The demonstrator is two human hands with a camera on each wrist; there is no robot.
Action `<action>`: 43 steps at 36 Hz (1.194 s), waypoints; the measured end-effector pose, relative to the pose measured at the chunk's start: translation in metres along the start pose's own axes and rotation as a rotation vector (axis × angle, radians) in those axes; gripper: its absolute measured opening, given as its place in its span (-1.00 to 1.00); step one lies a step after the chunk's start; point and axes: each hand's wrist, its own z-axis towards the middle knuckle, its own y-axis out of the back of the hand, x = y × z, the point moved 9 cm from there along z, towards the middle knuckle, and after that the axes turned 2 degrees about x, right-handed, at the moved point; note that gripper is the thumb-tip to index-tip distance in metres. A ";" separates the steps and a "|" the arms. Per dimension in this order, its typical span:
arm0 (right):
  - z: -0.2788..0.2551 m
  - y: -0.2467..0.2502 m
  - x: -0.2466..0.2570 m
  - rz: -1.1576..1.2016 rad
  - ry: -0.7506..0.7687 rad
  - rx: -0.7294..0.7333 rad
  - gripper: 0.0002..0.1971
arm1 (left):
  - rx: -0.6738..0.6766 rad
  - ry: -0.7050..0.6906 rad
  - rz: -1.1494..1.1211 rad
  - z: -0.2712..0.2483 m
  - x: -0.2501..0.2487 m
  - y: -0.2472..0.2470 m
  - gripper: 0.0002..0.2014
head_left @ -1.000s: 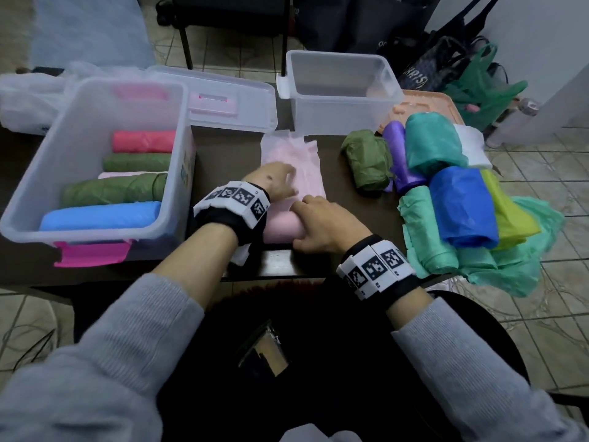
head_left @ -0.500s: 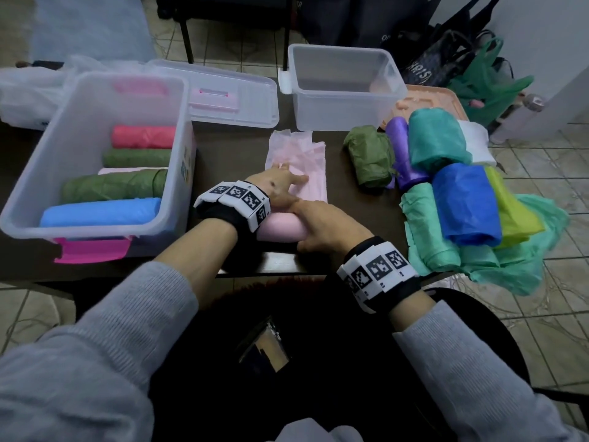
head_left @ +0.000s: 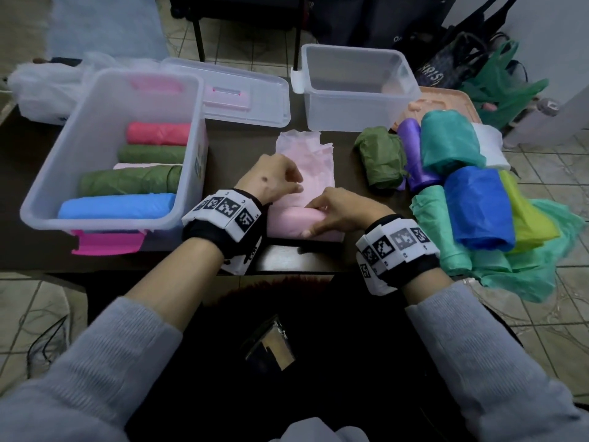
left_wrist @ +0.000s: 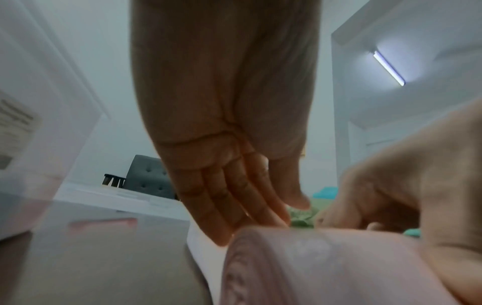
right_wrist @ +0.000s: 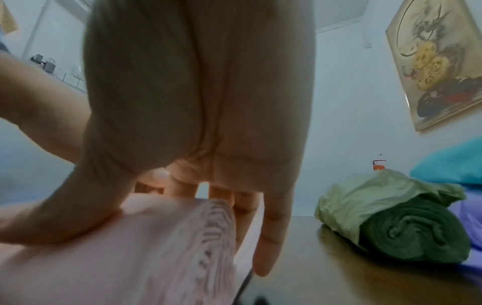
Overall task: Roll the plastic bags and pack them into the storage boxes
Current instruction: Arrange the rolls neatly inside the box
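Note:
A pale pink plastic bag lies mid-table, its near part wound into a roll (head_left: 287,223) and its far part flat (head_left: 312,154). My right hand (head_left: 331,208) grips the roll's right end, thumb on the near side and fingers over the top; the right wrist view shows the hand (right_wrist: 182,206) on the roll (right_wrist: 117,258). My left hand (head_left: 277,180) rests with straight fingers (left_wrist: 234,216) on the flat sheet just behind the roll (left_wrist: 326,264). The left storage box (head_left: 57,145) holds red, green, olive and blue rolls. The far storage box (head_left: 357,113) looks empty.
A clear lid with a pink handle (head_left: 242,97) lies behind the left box. An olive roll (head_left: 381,159), a purple roll (head_left: 414,154) and a heap of teal, blue, yellow and green bags (head_left: 478,205) crowd the table's right end. The near table edge is close under my wrists.
My left fingers have shifted a little over the flat sheet. My right hand has kept its hold on the roll, which sits in about the same place.

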 end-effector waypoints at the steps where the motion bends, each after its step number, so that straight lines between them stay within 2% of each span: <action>1: 0.001 0.000 0.000 0.009 0.002 0.019 -0.56 | 0.016 0.006 -0.026 -0.002 0.000 -0.001 -0.82; 5: 0.003 0.007 -0.011 0.057 -0.068 0.007 -0.40 | 0.131 0.024 0.004 -0.008 0.001 -0.010 -0.80; 8: 0.004 0.012 -0.015 0.053 -0.110 -0.017 -0.51 | 0.194 0.025 0.037 -0.010 0.003 -0.014 -0.80; 13: 0.001 0.014 -0.010 -0.255 -0.214 -0.080 -0.48 | 0.222 0.013 0.089 -0.006 0.002 -0.018 -0.76; 16: -0.005 0.023 0.004 -0.311 -0.185 -0.271 -0.49 | 0.234 0.037 0.130 0.000 0.004 -0.021 -0.74; 18: -0.008 0.023 0.015 -0.305 -0.131 -0.360 -0.60 | 0.249 0.050 0.166 0.003 0.004 -0.022 -0.73; 21: -0.013 0.015 0.021 -0.291 -0.095 -0.357 -0.69 | 0.275 0.058 0.217 0.006 0.004 -0.024 -0.73; 24: -0.020 0.006 0.023 -0.289 -0.087 -0.320 -0.53 | 0.301 0.071 0.222 0.009 0.006 -0.024 -0.69; 27: -0.026 -0.001 0.026 -0.404 -0.084 -0.331 -0.38 | 0.320 0.085 0.220 0.009 0.005 -0.023 -0.67; 33: -0.026 -0.005 0.027 -0.448 -0.088 -0.419 -0.43 | 0.357 0.119 0.216 0.005 0.010 -0.029 -0.64; 35: -0.022 -0.003 0.024 -0.431 -0.090 -0.399 -0.46 | 0.326 0.110 0.198 0.003 0.013 -0.030 -0.67; 37: -0.019 0.001 0.021 -0.385 -0.088 -0.353 -0.44 | 0.238 0.102 0.153 0.003 0.014 -0.024 -0.73; 43: -0.006 0.003 0.011 -0.247 -0.119 -0.134 -0.42 | 0.045 0.070 0.088 -0.002 0.009 -0.013 -0.75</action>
